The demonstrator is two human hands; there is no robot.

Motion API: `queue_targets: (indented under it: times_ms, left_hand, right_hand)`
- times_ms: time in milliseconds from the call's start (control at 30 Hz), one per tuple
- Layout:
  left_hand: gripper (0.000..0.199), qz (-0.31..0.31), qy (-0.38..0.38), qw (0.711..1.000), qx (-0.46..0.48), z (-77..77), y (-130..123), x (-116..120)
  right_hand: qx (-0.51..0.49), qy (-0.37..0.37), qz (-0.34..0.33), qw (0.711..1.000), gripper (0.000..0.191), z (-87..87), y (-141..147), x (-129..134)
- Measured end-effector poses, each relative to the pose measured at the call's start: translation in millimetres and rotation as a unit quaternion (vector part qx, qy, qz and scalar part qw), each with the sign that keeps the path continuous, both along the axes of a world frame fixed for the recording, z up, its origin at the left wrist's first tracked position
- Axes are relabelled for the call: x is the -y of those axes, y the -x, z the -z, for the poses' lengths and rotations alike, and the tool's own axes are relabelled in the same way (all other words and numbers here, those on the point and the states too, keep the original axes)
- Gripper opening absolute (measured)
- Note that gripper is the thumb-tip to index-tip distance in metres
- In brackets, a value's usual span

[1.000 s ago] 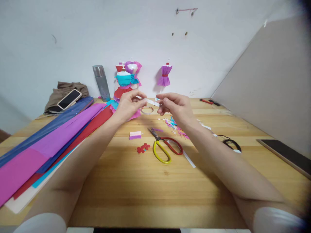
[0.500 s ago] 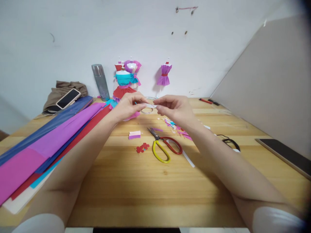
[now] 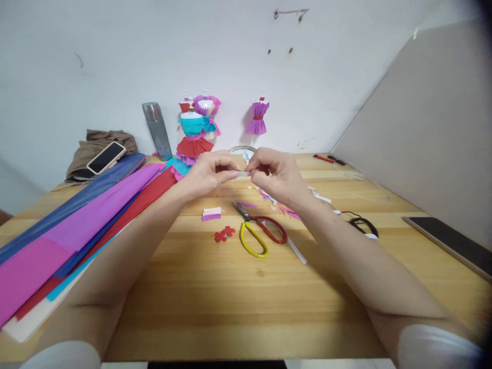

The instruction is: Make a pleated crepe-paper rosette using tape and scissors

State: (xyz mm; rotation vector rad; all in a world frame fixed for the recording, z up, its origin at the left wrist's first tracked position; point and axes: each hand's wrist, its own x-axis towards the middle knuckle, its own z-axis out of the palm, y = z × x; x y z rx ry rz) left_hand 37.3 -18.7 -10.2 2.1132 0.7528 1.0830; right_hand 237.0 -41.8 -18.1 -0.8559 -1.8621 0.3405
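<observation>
Between my two hands stretches a short white strip (image 3: pixel 242 174), perhaps paper or tape. My left hand (image 3: pixel 209 171) pinches its left end between thumb and fingers. At the other end my right hand (image 3: pixel 274 169) pinches it, the fingers curled in more tightly. Below them on the table lie scissors (image 3: pixel 257 231) with one yellow and one red handle, blades slightly apart. Left of the scissors are red paper flower pieces (image 3: pixel 224 234) and a small pink and purple folded paper piece (image 3: pixel 211 213). A white strip (image 3: pixel 296 250) sticks out from under the red handle.
Small mannequins in paper dresses (image 3: pixel 192 128) stand by the wall, one dress form (image 3: pixel 258 118) apart. A grey flask (image 3: pixel 157 131), phone (image 3: pixel 106 158) and coloured paper sheets (image 3: pixel 103 215) are at left. Paper scraps (image 3: pixel 286 210), a black cord (image 3: pixel 363 225) and a tablet-like device (image 3: pixel 449 241) lie right.
My right hand's fingers have curled in and both hands are closer around the white strip, less of which shows. The ring-shaped roll behind now appears above the hands.
</observation>
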Motion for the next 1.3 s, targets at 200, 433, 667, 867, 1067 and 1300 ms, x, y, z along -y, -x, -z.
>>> queue_targets:
  times_ms: [200, 433, 667, 867, 1067, 1300]
  left_hand:
    - [0.017, 0.023, 0.062, 0.998, 0.011, 4.0, -3, 0]
    - [0.029, 0.044, 0.115, 0.992, 0.014, 0.8, 2, -1]
    - [0.024, 0.034, 0.098, 0.995, -0.005, -0.3, 4, -1]
    - [0.025, 0.026, 0.094, 0.995, -0.008, -1.6, 4, 1]
    - [0.027, 0.039, 0.085, 0.995, -0.017, -2.7, 2, 3]
    - [0.033, 0.052, 0.16, 0.986, 0.01, -3.1, 11, -4]
  right_hand:
    - [0.002, 0.01, -0.021, 1.0, 0.015, -3.8, -4, -1]
    - [-0.018, 0.084, -0.066, 0.994, 0.018, -6.2, -9, -5]
    - [-0.018, 0.133, -0.069, 0.989, 0.007, -7.1, -7, -2]
    - [-0.021, 0.14, -0.061, 0.988, 0.007, -3.0, -4, -2]
    - [-0.067, 0.095, -0.058, 0.992, 0.01, 3.7, -1, -9]
    - [-0.064, 0.163, -0.107, 0.979, 0.009, -0.6, -7, -8]
